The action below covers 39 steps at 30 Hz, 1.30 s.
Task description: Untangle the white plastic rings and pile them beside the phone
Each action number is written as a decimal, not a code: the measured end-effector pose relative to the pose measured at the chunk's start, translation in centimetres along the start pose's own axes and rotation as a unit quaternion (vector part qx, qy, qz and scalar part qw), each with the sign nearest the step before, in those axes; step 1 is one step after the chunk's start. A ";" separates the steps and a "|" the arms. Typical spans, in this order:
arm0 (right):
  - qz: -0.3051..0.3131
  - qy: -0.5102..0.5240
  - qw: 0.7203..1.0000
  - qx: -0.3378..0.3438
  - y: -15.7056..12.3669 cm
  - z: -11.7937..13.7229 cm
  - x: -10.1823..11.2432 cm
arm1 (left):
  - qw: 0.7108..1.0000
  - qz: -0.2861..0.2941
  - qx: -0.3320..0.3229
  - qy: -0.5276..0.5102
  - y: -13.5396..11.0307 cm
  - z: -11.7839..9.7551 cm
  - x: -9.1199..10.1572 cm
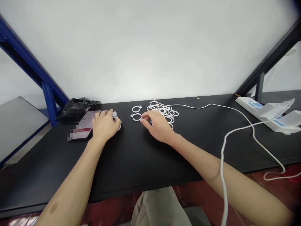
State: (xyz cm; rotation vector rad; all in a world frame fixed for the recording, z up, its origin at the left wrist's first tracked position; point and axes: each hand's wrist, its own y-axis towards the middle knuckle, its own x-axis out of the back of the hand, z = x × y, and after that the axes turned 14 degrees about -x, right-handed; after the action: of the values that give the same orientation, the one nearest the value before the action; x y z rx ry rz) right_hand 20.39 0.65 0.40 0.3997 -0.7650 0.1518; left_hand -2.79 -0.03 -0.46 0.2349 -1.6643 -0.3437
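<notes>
We have our left hand (105, 125) cupped low over a small cluster of white plastic rings (116, 117) on the black tabletop (141, 157). Our right hand (156, 124) is narrowed, its fingertips (142, 119) at one of two separate rings (135, 117); we cannot tell whether either hand grips. Most rings remain in a tangled heap (163, 110).

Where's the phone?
In the head view, the phone lies on the black table, just left of the person's left hand, in front of a crumpled black bag.
</notes>
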 end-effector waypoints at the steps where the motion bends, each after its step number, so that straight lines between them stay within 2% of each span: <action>1: 0.006 -0.032 0.999 0.019 0.0 0.0 0.0 | 1.000 -0.002 -0.002 0.000 0.0 0.0 0.0; 5: 0.046 -0.113 0.989 0.085 0.3 -0.3 -0.4 | 1.000 -0.024 -0.010 -0.003 -0.1 -0.5 0.3; 9: 0.090 -0.136 0.983 0.089 0.5 -0.8 -1.1 | 0.997 -0.067 -0.042 -0.024 -0.2 -1.6 0.6; 13: 0.088 -0.129 0.982 0.106 0.4 -0.7 -1.0 | 0.991 -0.086 -0.076 -0.067 -0.2 -2.8 0.6; 18: 0.066 -0.120 0.983 0.125 0.0 0.1 -0.6 | 0.984 -0.057 -0.108 -0.128 -0.4 -4.2 0.6; 22: 0.035 -0.086 0.984 0.153 -0.3 0.6 -0.4 | 0.967 -0.048 -0.076 -0.237 -0.4 -4.5 1.1; 25: 0.041 -0.055 0.984 0.164 -0.5 0.9 -0.2 | 0.931 -0.042 -0.051 -0.360 -0.3 -4.3 1.4; 27: 0.041 -0.024 0.987 0.153 -0.5 1.0 -0.2 | 0.911 -0.044 -0.041 -0.409 -0.2 -4.2 1.5; 30: -0.010 0.040 0.997 0.070 -0.3 0.9 -0.3 | 0.916 -0.050 -0.055 -0.393 -0.4 -4.5 1.6; 33: -0.040 0.102 0.994 -0.025 0.1 0.3 -0.3 | 0.929 -0.044 -0.143 -0.339 -0.7 -5.2 1.6; 36: 0.002 0.120 0.992 -0.036 0.3 0.0 -0.1 | 0.919 -0.031 -0.229 -0.320 -1.0 -5.9 1.6; 39: 0.018 0.140 0.990 -0.028 0.3 0.1 0.2 | 0.915 -0.024 -0.251 -0.315 -1.1 -6.2 1.6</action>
State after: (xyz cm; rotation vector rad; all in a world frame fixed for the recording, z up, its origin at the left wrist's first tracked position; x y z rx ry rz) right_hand 20.40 0.88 0.65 0.3034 -0.4986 0.2141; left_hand 3.08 -2.20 1.27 -0.2526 -2.1271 -0.9420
